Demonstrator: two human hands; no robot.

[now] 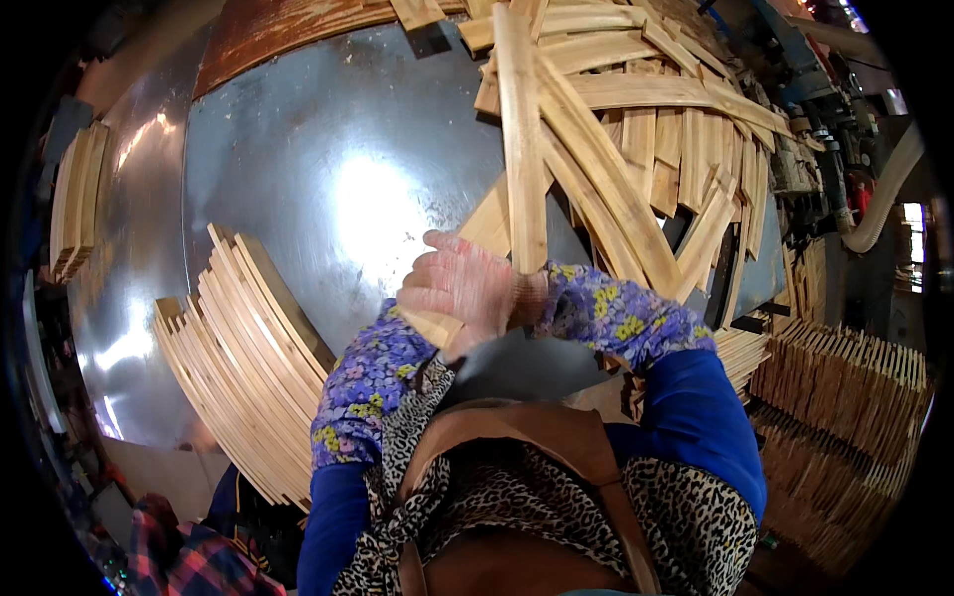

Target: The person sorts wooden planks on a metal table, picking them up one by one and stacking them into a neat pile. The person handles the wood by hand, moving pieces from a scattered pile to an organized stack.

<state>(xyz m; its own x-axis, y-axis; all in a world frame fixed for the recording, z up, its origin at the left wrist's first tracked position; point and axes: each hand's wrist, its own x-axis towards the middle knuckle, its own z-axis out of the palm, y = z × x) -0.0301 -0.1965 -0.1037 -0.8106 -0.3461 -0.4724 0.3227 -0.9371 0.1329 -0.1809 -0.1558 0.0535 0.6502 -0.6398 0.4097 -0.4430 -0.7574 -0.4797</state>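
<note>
My right hand, in a whitish-pink work glove, reaches left from its floral sleeve. Its fingers are wrapped across a pale wooden slat that lies at a slant. My left sleeve runs up to the slat's near end, but my left hand is hidden behind the slat and the right hand. Another long wooden slat stretches away from the right wrist toward the pile, overlapping the slanted slat. The work surface beneath is a shiny grey metal tabletop.
A large jumbled pile of wooden slats covers the far right. A neat stack of curved slats stands at left, with a smaller stack farther left. Tall stacks of thin wood pieces rise at right, near a hose.
</note>
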